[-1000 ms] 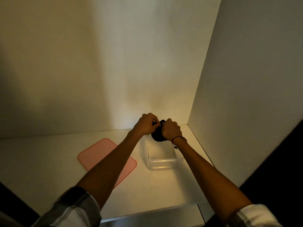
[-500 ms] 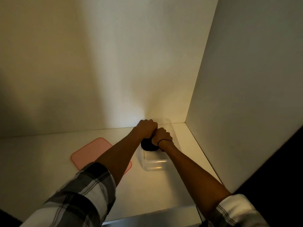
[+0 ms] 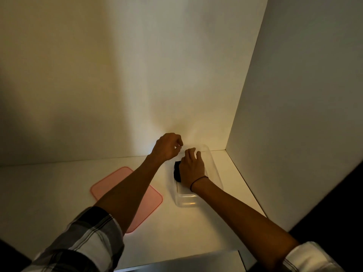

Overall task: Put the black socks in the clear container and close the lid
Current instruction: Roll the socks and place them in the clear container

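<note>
The black socks (image 3: 177, 171) lie as a dark bundle inside the clear container (image 3: 217, 173), which stands on the white shelf near the right wall. My right hand (image 3: 192, 167) hovers over the container with fingers spread, covering most of the socks. Just left of the container's far end, my left hand (image 3: 169, 147) is raised with loosely curled fingers and holds nothing. The pink lid (image 3: 149, 195) lies flat on the shelf to the left of the container, partly under my left forearm.
The white shelf (image 3: 49, 193) is bounded by a back wall and a right side wall (image 3: 294, 114) close to the container. The shelf's front edge (image 3: 176, 260) runs across the bottom, with darkness beyond it on both sides.
Both hands carried the socks down into the container and let go. The fingers of both hands have opened and the left hand has lifted away to the left.
</note>
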